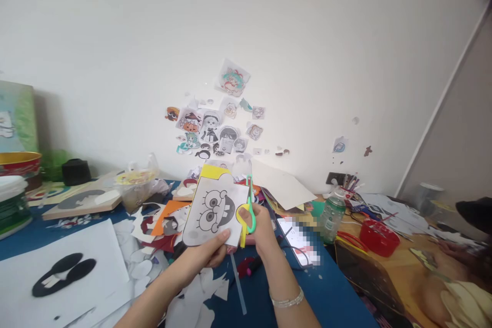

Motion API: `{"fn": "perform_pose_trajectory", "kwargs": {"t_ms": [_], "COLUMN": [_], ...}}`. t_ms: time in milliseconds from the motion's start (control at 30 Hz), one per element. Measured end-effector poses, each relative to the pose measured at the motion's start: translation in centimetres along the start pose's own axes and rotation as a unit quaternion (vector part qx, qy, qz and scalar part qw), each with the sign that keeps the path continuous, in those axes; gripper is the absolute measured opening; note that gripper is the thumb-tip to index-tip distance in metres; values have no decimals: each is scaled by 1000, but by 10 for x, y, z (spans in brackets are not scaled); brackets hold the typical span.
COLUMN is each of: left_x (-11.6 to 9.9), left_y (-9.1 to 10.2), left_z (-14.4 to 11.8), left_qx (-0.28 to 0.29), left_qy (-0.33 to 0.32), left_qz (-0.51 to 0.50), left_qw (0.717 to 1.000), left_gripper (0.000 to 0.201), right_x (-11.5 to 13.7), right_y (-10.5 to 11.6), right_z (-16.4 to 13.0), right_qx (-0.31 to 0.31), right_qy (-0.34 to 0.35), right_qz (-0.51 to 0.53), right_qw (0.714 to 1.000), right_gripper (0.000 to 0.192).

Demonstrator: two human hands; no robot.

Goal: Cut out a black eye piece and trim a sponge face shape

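Note:
A sheet with a printed cartoon face, large-eyed and grinning, is held up tilted above the table. My left hand grips its lower edge, thumb on the front and fingers behind. Yellow paper shows behind it along the top and left. In my right hand is a pair of green-handled scissors, blades pointing up along the sheet's right edge. Something yellow beside the right thumb could be a paper strip or part of the handle; I cannot tell. Whether the blades touch paper is unclear.
Paper scraps and a white sheet with black shapes cover the blue table's left. A phone, a bottle and a red basket stand rightward. Another person's arm is at far right. Cutouts hang on the wall.

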State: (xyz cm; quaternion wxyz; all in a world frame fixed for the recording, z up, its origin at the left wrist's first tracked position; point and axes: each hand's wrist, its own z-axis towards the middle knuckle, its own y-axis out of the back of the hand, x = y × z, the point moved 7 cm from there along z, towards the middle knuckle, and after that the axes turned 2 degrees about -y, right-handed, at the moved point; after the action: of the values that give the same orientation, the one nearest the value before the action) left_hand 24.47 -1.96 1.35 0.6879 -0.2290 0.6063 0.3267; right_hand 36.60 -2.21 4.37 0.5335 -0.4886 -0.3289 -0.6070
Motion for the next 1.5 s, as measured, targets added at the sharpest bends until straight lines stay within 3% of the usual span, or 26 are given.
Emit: {"fn": "perform_pose_trajectory", "kwargs": {"t_ms": [400, 733, 933, 1100, 1500], "left_x": [0, -4, -4, -4, -7], "left_y": [-3, -4, -5, -3, -6], "left_z": [3, 0, -1, 1, -1], "left_qx": [7, -9, 5, -33, -27], "left_qy": [-6, 3, 1, -11, -17], "left_qz": [-17, -17, -4, -15, -41], "left_qw": [1000, 1000, 1000, 999, 999], "left_gripper": [57, 54, 54, 56, 55], "right_x": [10, 0, 2, 2, 6], "right_y": [-6, -3, 0, -6, -8], "right_z": [-7, -1, -1, -2, -3], "right_qx": [-45, 2, -22, -9, -5], "right_qy": [2, -30, -23, -28, -29], "right_qz": [-3, -34, -35, -24, -46], "right_qw": [999, 999, 999, 999, 999], "right_gripper": [41, 43, 44, 44, 40]}}
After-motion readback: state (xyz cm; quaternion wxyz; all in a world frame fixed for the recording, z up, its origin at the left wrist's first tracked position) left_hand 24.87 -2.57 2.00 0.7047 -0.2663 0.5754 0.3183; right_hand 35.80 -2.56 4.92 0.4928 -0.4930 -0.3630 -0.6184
